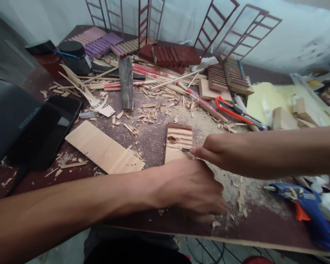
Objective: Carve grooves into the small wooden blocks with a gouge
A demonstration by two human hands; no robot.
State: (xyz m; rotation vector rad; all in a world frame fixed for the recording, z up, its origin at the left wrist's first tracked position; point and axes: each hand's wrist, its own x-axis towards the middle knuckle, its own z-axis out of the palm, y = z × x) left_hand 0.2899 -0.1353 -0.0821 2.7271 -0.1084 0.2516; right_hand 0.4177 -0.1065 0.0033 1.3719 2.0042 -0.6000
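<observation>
A small wooden block [179, 141] with parallel grooves across its far half lies on the table. Its far edge is dark brown, and one groove has a dark, rough spot. My left hand [192, 189] is curled over the near end of the block, holding it against the table and hiding that end; its fingertips are out of sight. My right hand [213, 148] is closed around a slim carving tool [185, 149], whose dark tip touches the block just below the lowest groove. Most of that tool is hidden in the fingers.
Left lie a plain wooden board [104, 148] and a black phone [46, 128]. Behind are shavings, sticks, a dark strip [125, 84], jars [74, 57], grooved blocks [176, 57] and small ladders [217, 24]. An orange cutter knife [233, 110] and blue glue gun [299, 201] lie right.
</observation>
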